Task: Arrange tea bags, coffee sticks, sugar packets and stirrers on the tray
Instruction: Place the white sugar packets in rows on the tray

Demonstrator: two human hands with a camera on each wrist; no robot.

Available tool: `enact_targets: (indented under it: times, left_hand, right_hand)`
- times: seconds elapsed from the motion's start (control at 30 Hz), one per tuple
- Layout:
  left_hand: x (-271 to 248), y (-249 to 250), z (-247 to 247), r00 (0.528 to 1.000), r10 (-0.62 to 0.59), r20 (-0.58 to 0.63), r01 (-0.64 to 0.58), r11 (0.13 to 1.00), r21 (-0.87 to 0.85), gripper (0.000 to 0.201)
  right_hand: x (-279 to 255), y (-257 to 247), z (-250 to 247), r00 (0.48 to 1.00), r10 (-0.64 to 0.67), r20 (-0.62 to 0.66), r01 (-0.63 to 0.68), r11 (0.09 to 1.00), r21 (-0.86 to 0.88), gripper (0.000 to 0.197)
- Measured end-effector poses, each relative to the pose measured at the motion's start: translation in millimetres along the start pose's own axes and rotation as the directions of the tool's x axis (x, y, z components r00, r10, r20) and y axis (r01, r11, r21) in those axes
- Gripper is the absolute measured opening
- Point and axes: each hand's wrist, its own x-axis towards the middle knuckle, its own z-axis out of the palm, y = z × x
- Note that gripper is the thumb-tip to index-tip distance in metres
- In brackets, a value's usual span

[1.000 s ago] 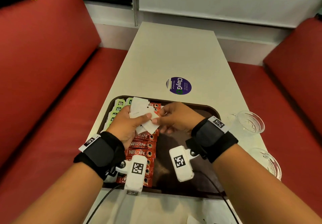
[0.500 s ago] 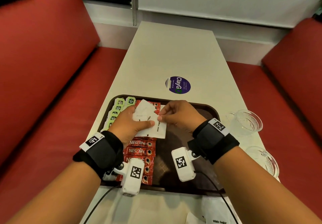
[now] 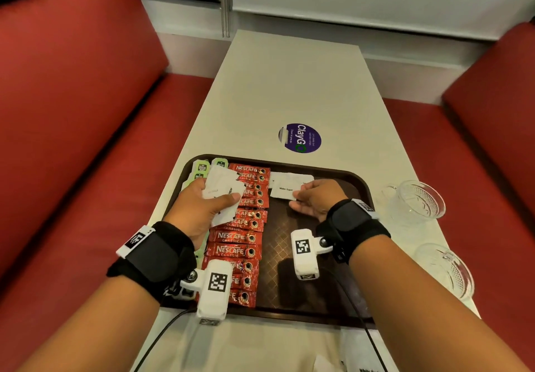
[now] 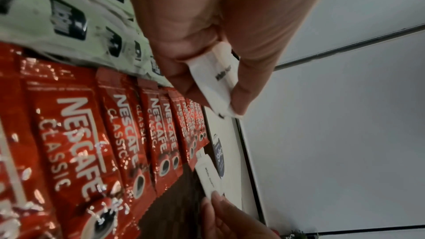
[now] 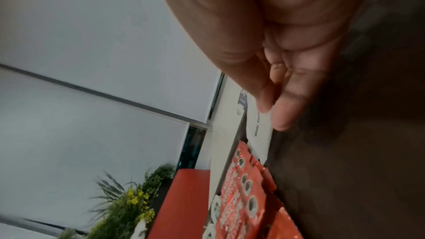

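Note:
A dark brown tray (image 3: 356, 180) lies on the table. Green tea bags (image 3: 201, 166) (image 4: 69, 30) line its left edge. Beside them runs a column of red Nescafe coffee sticks (image 3: 237, 238) (image 4: 76, 144) (image 5: 241, 204). My left hand (image 3: 199, 206) (image 4: 207, 24) grips a fan of white sugar packets (image 3: 223, 189) (image 4: 216, 83) above the sticks. My right hand (image 3: 317, 197) (image 5: 276, 61) pinches one white sugar packet (image 3: 285, 189) (image 4: 208, 174) (image 5: 260, 134) by its right edge, low on the tray's far middle, over another white packet (image 3: 292, 177).
Two clear glass cups (image 3: 414, 200) (image 3: 445, 270) stand on the table right of the tray. A purple round sticker (image 3: 300, 138) lies beyond it. More white packets (image 3: 362, 351) lie at the near table edge. Red benches (image 3: 72, 111) flank the table.
My right hand has drawn one sugar packet out of the left hand's fan and carried it right to the tray's far middle. The left hand keeps the rest, slightly leftward.

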Motion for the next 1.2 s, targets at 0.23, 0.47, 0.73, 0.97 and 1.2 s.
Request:
enact_targets:
  times: [0.23, 0.47, 0.73, 0.97, 1.2]
  left_hand:
    - [-2.1, 2.0, -2.5, 1.000, -0.004, 0.012, 0.004, 1.000, 0.006, 0.040]
    - [-2.6, 1.2, 3.5, 0.999, -0.024, 0.024, 0.024, 0.999, -0.031, 0.039]
    - [-1.3, 3.0, 13.0, 0.993, -0.084, 0.087, 0.090, 0.993, -0.072, 0.023]
    - [-1.9, 2.3, 24.2, 0.993, -0.051, 0.109, 0.049, 0.999, 0.020, 0.042]
    - [-1.1, 8.1, 34.2, 0.992, -0.036, 0.122, 0.044, 0.997, -0.066, 0.037]
  right_hand:
    - [27.3, 7.8, 2.3, 0.989, -0.141, -0.034, 0.126, 0.952, -0.279, 0.016]
    - [33.7, 0.1, 1.9, 0.982, -0.183, -0.045, 0.147, 0.892, -0.428, 0.017]
    - [3.6, -12.5, 11.0, 0.894, -0.447, 0.039, 0.340, 0.619, -0.708, 0.029]
    - [-43.3, -22.5, 24.3, 0.880, -0.291, 0.374, 0.441, 0.792, -0.422, 0.026]
    - [-47.8, -18.1, 20.9, 0.904, -0.269, 0.331, 0.337, 0.926, -0.168, 0.005]
